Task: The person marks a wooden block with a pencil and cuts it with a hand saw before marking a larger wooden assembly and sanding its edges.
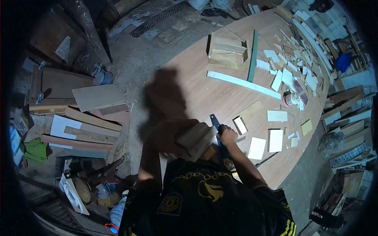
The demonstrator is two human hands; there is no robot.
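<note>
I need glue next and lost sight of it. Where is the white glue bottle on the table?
In the head view the glue bottle lies on the table's right side, just past the long white strip's right end, among the wood offcuts.

Black shirt (204,200) has yellow lettering across the chest, upside down from this view and not legible. Round yellow logo below it and a crest badge on the sleeve, both unreadable. No other readable text.
</note>
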